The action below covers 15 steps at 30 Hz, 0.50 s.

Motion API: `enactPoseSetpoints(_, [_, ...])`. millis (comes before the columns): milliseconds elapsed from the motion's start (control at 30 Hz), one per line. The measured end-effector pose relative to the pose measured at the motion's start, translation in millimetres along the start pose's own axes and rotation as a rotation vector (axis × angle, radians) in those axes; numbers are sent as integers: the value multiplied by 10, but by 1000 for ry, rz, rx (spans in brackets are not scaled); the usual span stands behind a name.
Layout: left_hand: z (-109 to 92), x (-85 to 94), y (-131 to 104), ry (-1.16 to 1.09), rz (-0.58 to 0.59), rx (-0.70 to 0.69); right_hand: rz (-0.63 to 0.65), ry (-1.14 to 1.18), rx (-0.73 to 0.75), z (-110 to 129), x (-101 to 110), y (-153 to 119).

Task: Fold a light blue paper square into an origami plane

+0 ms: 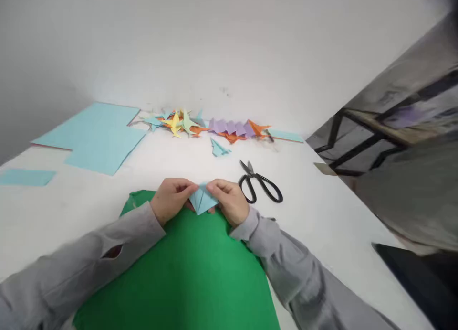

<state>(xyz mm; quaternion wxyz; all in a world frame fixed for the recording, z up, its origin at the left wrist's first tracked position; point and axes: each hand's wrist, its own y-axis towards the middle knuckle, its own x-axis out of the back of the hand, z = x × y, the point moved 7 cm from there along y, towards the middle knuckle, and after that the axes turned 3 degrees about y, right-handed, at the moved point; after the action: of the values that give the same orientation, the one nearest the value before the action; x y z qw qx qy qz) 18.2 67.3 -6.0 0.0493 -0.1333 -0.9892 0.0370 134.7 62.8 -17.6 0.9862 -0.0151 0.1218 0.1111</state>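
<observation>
A small folded light blue paper (202, 200) with crease lines is held between my two hands, its point toward me. My left hand (174, 198) pinches its left corner between thumb and fingers. On the other side, my right hand (229, 199) grips the right corner the same way. Under the paper and my wrists lies a green surface (200, 268). Black-handled scissors (260, 182) rest on the white table, just to the right of my right hand, with their blades slightly apart.
Large light blue sheets (103, 139) lie at the back left, with a smaller blue strip (26, 177) nearer. Folded colored paper figures (179, 123) line the wall. One blue folded piece (219, 148) sits before them. A dark flat object (411, 277) is at the right edge.
</observation>
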Motion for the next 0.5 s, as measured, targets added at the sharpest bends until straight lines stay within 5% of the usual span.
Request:
enactPoseSetpoints(167, [-17, -12, -29, -54, 20, 27, 55, -48, -23, 49, -24, -56])
enactPoseSetpoints(500, [-16, -154, -92, 106, 244, 5, 25, 3, 57, 37, 34, -32])
